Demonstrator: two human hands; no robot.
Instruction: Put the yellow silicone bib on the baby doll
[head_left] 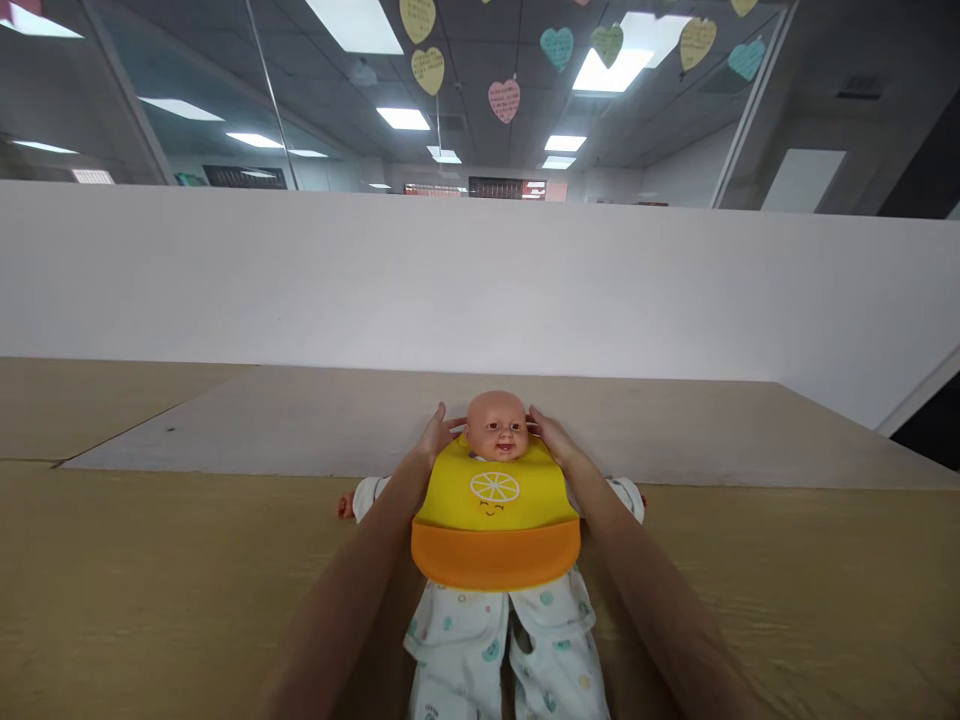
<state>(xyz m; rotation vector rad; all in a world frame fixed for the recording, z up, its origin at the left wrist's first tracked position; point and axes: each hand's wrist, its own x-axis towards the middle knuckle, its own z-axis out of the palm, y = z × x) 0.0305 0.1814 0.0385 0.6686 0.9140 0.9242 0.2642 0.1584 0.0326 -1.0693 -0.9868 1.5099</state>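
Note:
A baby doll (497, 412) lies on its back, face up, with its arms spread to both sides. It wears white patterned clothes (461, 640) and a yellow bib (454, 485) with an orange pocket along the bottom. My left hand (439, 437) is at the left side of the doll's neck, its fingers reaching behind the head at the bib's upper edge. On the opposite side my right hand (551, 435) does the same. Both hands' fingertips are hidden behind the head and neck, where the bib's neck straps run out of sight.
Under the doll are a tan surface (187, 580) and, farther back, a grey-white strip (262, 425). A low white wall (480, 285) stands behind it. Above are glass panes with heart-shaped notes (504, 100), and a dark opening (934, 425) is at the far right.

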